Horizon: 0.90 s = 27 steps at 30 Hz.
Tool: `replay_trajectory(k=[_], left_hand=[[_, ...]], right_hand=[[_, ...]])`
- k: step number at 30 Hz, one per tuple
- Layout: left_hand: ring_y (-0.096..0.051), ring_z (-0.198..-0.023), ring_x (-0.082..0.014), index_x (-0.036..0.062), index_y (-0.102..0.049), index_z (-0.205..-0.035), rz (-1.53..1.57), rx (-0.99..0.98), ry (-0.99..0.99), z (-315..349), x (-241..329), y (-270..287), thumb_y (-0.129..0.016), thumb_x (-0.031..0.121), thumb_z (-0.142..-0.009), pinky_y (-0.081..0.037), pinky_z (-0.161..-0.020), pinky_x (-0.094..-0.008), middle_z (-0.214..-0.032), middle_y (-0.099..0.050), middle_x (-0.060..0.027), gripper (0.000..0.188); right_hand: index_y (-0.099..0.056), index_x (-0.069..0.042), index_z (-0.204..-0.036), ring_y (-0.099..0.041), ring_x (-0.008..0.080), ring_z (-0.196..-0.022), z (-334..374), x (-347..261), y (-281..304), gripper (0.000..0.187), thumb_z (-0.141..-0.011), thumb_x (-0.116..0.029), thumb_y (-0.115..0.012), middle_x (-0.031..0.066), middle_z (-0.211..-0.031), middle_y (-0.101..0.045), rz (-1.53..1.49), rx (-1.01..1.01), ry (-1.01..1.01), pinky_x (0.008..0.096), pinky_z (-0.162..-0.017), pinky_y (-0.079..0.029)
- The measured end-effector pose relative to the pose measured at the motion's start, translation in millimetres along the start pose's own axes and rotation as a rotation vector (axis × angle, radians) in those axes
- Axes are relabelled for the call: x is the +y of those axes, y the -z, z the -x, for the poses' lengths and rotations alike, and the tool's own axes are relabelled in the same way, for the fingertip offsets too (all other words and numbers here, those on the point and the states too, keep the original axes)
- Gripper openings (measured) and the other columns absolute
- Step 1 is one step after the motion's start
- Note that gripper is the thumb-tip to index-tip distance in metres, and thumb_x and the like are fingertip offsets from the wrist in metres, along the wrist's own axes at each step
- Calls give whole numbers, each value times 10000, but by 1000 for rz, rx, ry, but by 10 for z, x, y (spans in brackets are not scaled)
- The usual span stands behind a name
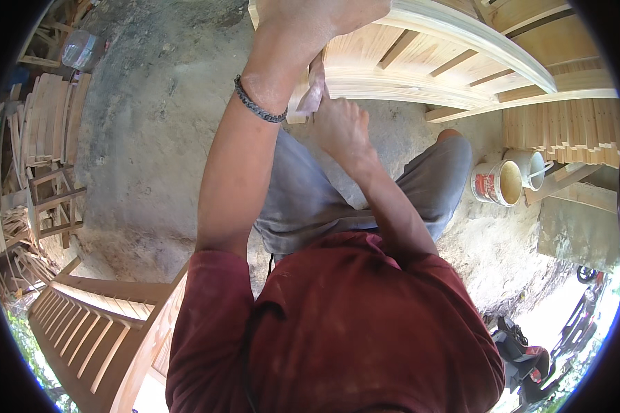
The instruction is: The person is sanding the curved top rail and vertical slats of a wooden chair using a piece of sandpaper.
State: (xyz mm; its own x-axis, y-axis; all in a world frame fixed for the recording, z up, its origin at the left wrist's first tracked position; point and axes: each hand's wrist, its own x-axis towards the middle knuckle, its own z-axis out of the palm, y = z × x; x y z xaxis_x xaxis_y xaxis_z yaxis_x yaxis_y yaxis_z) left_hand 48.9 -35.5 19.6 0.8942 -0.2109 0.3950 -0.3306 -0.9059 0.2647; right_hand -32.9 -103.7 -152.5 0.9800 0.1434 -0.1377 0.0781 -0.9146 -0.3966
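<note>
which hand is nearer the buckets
Right: the right hand is up and left of the buckets; the left hand is farther off, at the picture's top edge by the slatted wood.

The frame (455, 20) lies directly before the person and extends to the right. The left hand (317, 15) is over the frame's left end; the right hand (341, 129) is nearer the body, at the strip (313, 98). Two adjoining items, the near bucket (484, 184) and the far bucket (534, 165), are on the floor (158, 131) to the right (beyond the right knee). The board stack (561, 134) is forward of the buckets. At far left, the jug (81, 50) lies forward of the board pile (48, 117). The slatted panel (93, 341) is at left rear.
</note>
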Motion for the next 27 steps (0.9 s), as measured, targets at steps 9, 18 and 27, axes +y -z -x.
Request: replay_trajectory(k=[9,18,27], left_hand=[[-716,-862,-436,9,-747,-893,-57,101,-26,-20,-23,-77,-595,432,-921,-578,-810,-518,-871,-712,-285,451],[-719,-842,-436,2,-747,-878,-9,65,-40,-3,-60,-189,-591,421,-925,-582,-791,-518,-838,-712,-274,449],[-722,-844,-436,-7,-751,-875,-58,30,-23,20,-94,-152,-575,436,-925,-586,-793,-514,-851,-713,-281,478]], right_hand=[[-522,-79,-1367,-751,393,-805,26,-23,-14,469,-914,-198,-546,226,-878,-744,73,119,31,500,-725,-599],[-378,-56,-1449,-732,439,-868,-226,44,103,599,-896,-195,-563,270,-990,-728,-26,-59,-11,543,-765,-582],[-440,-31,-1484,-711,463,-970,-393,-25,255,682,-855,-230,-613,340,-1221,-644,-21,-257,-18,550,-842,-578]])
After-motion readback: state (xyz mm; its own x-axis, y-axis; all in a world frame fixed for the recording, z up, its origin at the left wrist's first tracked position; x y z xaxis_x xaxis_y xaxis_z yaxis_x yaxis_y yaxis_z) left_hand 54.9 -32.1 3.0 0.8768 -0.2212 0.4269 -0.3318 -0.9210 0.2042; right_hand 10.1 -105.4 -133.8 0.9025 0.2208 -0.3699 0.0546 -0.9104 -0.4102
